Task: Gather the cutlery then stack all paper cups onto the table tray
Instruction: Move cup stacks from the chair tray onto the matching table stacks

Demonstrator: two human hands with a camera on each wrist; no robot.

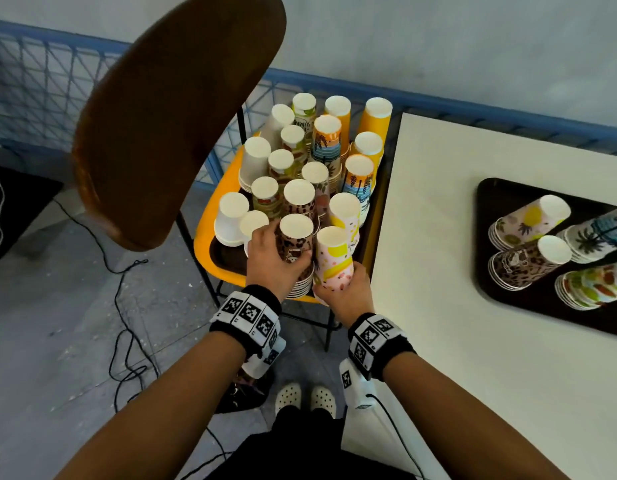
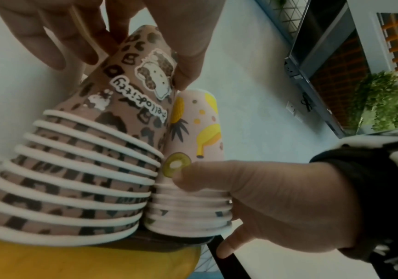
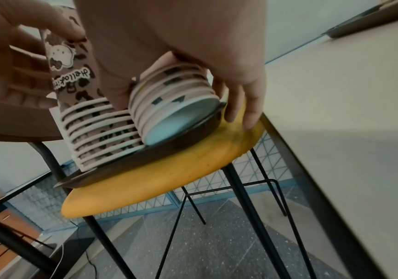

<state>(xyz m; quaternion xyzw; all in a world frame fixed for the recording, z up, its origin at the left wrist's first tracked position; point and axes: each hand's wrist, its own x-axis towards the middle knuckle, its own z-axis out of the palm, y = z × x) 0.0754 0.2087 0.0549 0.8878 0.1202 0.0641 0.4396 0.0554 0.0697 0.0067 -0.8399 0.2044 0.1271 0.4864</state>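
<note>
Several stacks of upturned paper cups stand on a dark tray [image 1: 227,259] on a yellow chair seat [image 1: 205,237]. My left hand [image 1: 270,259] grips the leopard-print stack [image 1: 295,242] [image 2: 93,169] [image 3: 93,120] at the tray's near edge. My right hand [image 1: 348,289] grips the pink fruit-print stack [image 1: 333,259] [image 2: 193,198] [image 3: 169,102] beside it; in the right wrist view this stack is tilted, its rim lifted off the tray on one side. The table tray [image 1: 508,299], dark, lies on the white table [image 1: 456,341] at right and holds several cup stacks lying on their sides [image 1: 529,223]. No cutlery shows.
A brown chair back [image 1: 168,116] rises at left of the cups. A blue wire fence [image 1: 40,81] runs behind. Black cables [image 1: 127,341] trail over the grey floor. The table edge [image 1: 380,258] lies close to the right of the chair.
</note>
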